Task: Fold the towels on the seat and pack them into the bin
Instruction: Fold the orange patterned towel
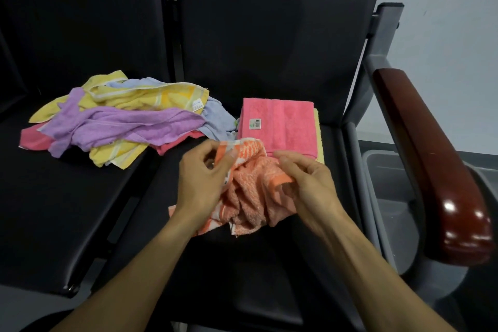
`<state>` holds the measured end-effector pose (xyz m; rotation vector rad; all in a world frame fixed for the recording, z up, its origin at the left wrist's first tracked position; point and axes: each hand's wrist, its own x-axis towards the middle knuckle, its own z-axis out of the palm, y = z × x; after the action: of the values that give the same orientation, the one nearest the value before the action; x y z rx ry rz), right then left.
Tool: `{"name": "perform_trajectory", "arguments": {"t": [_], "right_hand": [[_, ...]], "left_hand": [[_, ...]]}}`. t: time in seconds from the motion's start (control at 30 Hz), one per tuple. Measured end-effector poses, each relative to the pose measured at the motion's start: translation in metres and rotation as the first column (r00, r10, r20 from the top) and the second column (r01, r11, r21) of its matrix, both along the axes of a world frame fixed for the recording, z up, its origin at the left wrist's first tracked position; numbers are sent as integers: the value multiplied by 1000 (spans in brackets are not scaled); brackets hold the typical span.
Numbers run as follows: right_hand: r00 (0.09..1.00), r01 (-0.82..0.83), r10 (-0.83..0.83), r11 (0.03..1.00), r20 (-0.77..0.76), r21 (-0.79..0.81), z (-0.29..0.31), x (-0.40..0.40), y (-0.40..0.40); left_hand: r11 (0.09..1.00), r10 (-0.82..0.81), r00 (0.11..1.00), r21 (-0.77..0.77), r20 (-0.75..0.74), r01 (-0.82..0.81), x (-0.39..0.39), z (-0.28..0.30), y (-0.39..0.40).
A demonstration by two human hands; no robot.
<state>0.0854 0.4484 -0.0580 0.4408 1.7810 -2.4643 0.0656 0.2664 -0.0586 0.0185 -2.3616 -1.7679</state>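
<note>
Pinching crumpled orange towel (pixel 253 191) between left hand (pixel 204 178) and right hand (pixel 307 186); both grips clamped.

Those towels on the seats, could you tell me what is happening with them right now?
A person is sorting out a crumpled orange towel, pinching its edges with the left hand and the right hand. A folded pink towel lies just behind it. A loose pile of unfolded towels waits on the neighbouring seat; the grey bin stands beside the armrest.
</note>
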Motion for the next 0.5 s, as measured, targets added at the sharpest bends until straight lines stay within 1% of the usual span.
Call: {"name": "perform_trajectory", "arguments": {"t": [0.1, 0.13, 0.2, 0.27, 0.33, 0.43, 0.5], "right_hand": [[990, -134, 131, 988, -42, -73, 2, 1, -5], [985, -164, 161, 985, -57, -52, 1, 1, -5], [973, -199, 205, 978, -104, 69, -1, 1, -7], [970, -153, 197, 951, -145, 270, -1, 2, -7], [974, -42, 133, 902, -182, 431, 0, 3, -7], [962, 92, 87, 790, -260, 606, -3, 1, -8], [953, 116, 109, 731, -283, 672, -5, 1, -9]], "left_hand": [[994, -104, 994, 18, 14, 104, 4, -3, 9], [991, -129, 992, 30, 9, 129, 5, -3, 11], [988, -154, 988, 25, -13, 154, 5, -3, 12], [987, -162, 987, 6, -12, 162, 4, -5, 11], [984, -180, 984, -11, 12, 180, 5, -5, 12], [985, -171, 985, 39, 32, 170, 6, -5, 14], [991, -124, 992, 56, 21, 123, 8, -3, 15]]}}
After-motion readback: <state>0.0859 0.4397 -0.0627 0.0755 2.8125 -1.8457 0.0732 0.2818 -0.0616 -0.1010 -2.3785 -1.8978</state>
